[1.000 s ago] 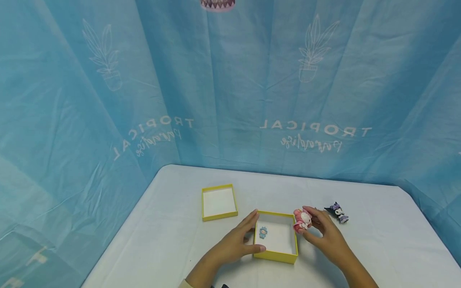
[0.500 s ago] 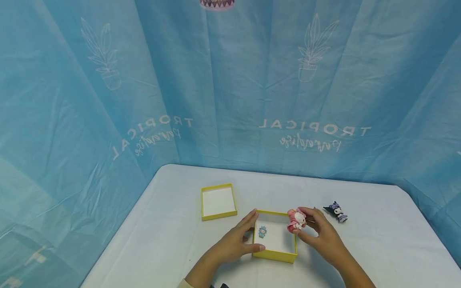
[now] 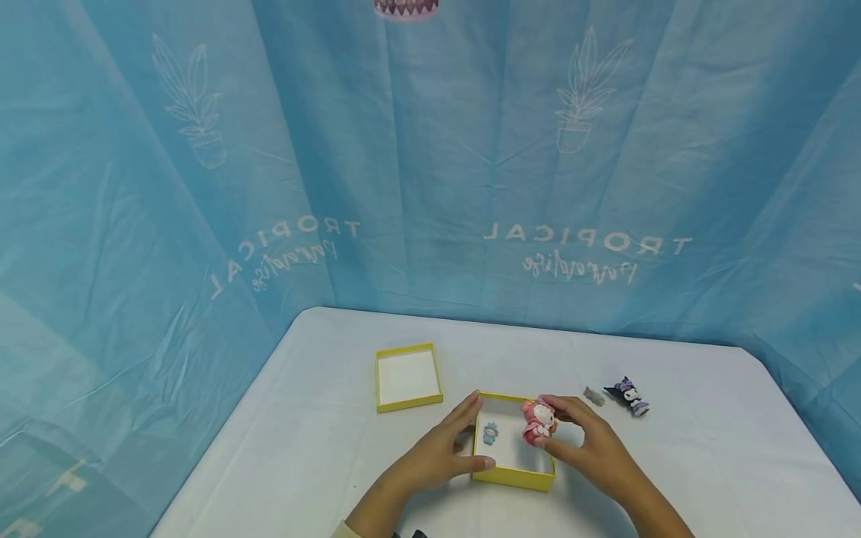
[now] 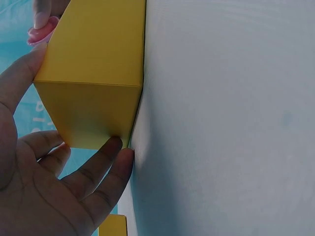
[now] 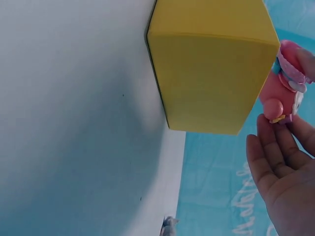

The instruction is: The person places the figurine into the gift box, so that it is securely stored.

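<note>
A yellow box (image 3: 513,478) with a white inside stands uncovered on the table, a small blue figurine (image 3: 490,433) lying at its left inside. My left hand (image 3: 437,454) grips the box's left side, thumb at the front rim and fingers along the left wall and far corner. Between thumb and fingers, my right hand (image 3: 595,448) pinches a pink-and-white figurine (image 3: 539,421) over the right part of the box. The right wrist view shows the pink figurine (image 5: 280,93) above the rim, and the yellow wall (image 5: 211,78) hides the inside.
The shallow yellow lid (image 3: 407,377) lies with its white inside up, behind and left of the box. At the right back lie a small grey figurine (image 3: 594,397) and a black-and-purple figurine (image 3: 629,396). Blue curtains (image 3: 430,164) hang behind the table.
My right hand has moved left with the pink figurine, from the box's right rim to over its inside. The grey figurine has come into full view. My left hand has stayed put.
</note>
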